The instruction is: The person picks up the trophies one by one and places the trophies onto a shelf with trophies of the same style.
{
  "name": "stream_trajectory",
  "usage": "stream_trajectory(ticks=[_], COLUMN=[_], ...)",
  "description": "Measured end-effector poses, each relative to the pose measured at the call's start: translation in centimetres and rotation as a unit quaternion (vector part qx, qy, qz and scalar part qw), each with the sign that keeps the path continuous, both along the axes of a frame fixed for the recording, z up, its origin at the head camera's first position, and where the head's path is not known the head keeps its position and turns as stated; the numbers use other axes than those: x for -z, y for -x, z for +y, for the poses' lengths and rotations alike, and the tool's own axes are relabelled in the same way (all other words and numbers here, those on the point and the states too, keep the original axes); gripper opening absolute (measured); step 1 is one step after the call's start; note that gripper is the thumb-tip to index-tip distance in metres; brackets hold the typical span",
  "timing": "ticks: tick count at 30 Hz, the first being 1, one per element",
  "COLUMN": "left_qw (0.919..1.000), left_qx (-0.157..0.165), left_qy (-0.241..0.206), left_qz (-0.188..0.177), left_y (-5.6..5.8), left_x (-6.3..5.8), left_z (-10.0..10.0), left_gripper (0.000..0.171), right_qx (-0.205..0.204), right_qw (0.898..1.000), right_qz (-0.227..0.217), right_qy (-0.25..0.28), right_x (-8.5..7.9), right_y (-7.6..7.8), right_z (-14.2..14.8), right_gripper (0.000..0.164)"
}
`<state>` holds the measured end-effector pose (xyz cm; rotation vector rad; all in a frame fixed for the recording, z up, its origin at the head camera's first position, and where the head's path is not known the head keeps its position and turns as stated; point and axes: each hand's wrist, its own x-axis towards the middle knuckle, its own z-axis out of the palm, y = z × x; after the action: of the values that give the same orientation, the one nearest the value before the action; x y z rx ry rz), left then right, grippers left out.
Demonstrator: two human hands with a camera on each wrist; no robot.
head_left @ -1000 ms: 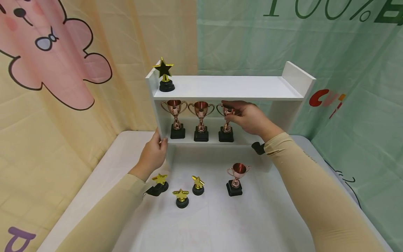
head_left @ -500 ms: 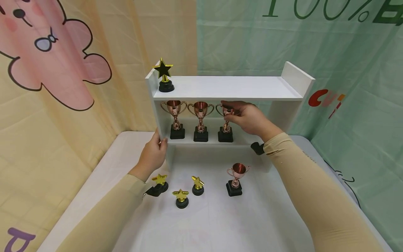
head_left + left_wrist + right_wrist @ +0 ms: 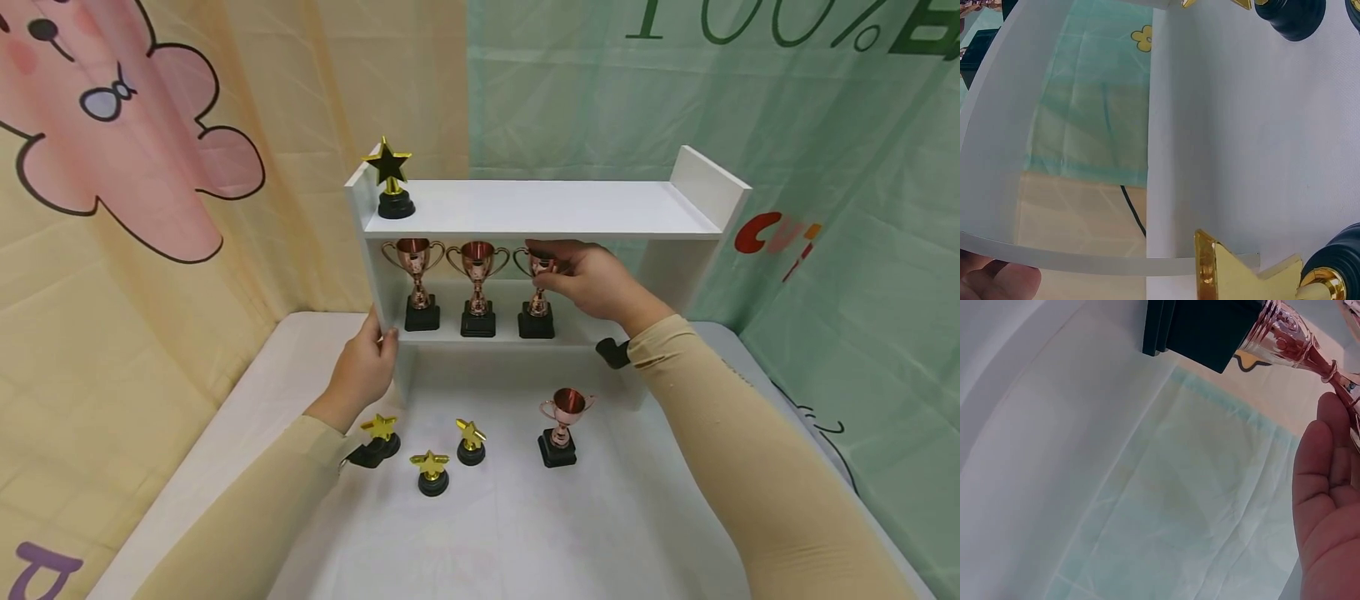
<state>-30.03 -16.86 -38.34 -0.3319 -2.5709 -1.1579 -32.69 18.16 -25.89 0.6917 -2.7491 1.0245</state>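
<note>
The right hand (image 3: 588, 279) pinches the rightmost shelved cup (image 3: 537, 320), its base by the middle board's front edge; the left hand (image 3: 362, 371) grips the shelf unit's (image 3: 540, 208) left edge. A leftward nudge might knock handles and topple the neighbouring cup (image 3: 477, 265).

Glossy metallic trophy cups (image 3: 477, 260), smooth matt white shelf (image 3: 532, 207)

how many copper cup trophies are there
4: the left cup and middle cup on the lower shelf, the right cup beside them in the right hand, and the fourth cup on the table. No others show.
</note>
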Motion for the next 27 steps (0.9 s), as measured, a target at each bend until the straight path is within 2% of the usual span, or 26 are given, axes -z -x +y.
stream_trajectory(ticks=[27], left_qw=[1.0000], left_qx=[0.002], left_qy=[-0.002], left_qz=[-0.007], left_y=[-0.13], left_x=[-0.15], left_z=[0.05], left_gripper=[0.058], right_qx=[0.001], right_qw=[1.000], right_qz=[0.005], right_qy=[-0.004], right_x=[-0.09], right_y=[0.07], right_z=[-0.37], right_gripper=[0.053])
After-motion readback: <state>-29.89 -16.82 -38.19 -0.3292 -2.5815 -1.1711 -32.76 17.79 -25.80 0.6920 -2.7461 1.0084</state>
